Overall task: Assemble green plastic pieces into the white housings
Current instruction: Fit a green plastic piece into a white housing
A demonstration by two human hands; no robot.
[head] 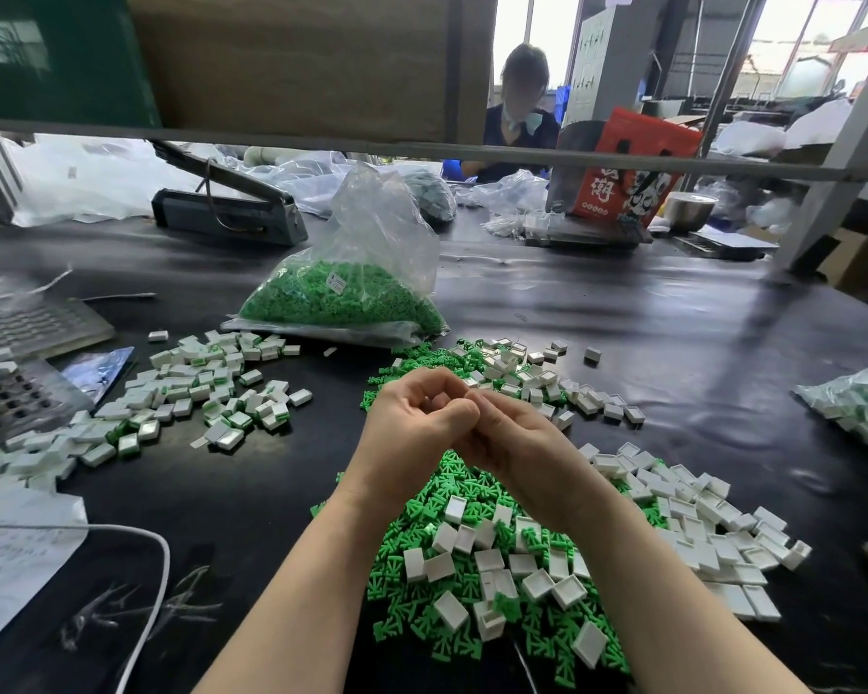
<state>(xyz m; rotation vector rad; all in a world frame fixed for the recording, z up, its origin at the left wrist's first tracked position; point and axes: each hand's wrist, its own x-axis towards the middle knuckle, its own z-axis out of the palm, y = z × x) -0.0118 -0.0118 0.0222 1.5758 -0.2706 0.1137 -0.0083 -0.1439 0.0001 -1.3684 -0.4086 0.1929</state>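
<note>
Far left of my fingers lies a pile of finished housings [191, 398], white with green showing. My left hand [412, 418] is curled tight, and my right hand [517, 438] is curled against it, fingertips meeting. I think they pinch a small piece between them, but I cannot tell which one; it is hidden. Under my wrists sits the heap of green plastic pieces [452, 588], mixed with empty white housings [692, 523] to the right. If I push crooked, the piece could jam or pop out and get lost in that heap.
</note>
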